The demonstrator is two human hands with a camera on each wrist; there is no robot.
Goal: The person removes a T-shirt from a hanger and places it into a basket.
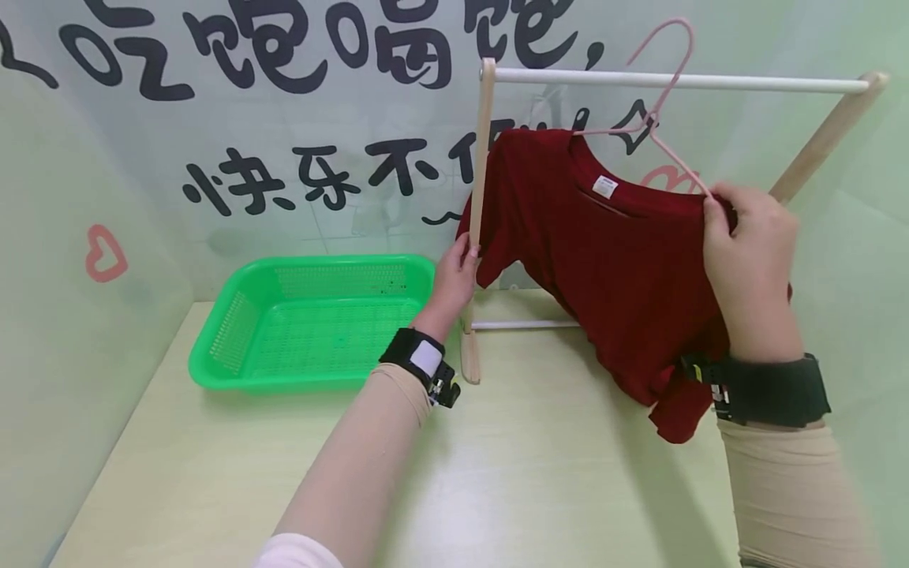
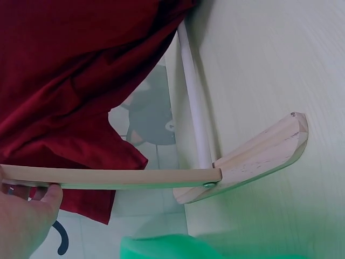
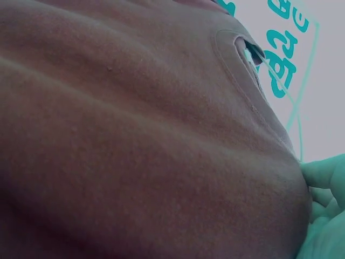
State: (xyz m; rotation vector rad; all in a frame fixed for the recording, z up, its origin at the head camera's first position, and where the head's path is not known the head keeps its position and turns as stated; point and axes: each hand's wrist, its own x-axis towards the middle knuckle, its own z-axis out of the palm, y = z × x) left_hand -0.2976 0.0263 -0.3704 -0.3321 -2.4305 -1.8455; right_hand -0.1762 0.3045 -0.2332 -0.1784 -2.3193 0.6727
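A dark red T-shirt (image 1: 604, 244) is on a pink hanger (image 1: 660, 130), its neckline and white label facing me. My right hand (image 1: 753, 252) pinches the shirt's shoulder at the hanger's right end. The hanger's hook rises above the rack's white top rod (image 1: 753, 83), and its stem overlaps the rod in the head view. My left hand (image 1: 454, 280) grips the left wooden post (image 1: 483, 158) of the rack, fingers around it in the left wrist view. The shirt's left-side sleeve (image 2: 91, 199) passes behind that post. In the right wrist view, the shirt's fabric (image 3: 135, 140) fills most of the picture.
A green plastic basket (image 1: 312, 339) sits on the light table (image 1: 497, 489), left of the rack. The rack's foot (image 2: 259, 154) and white lower rod (image 2: 195, 102) are low by the basket. A wall with black writing stands close behind.
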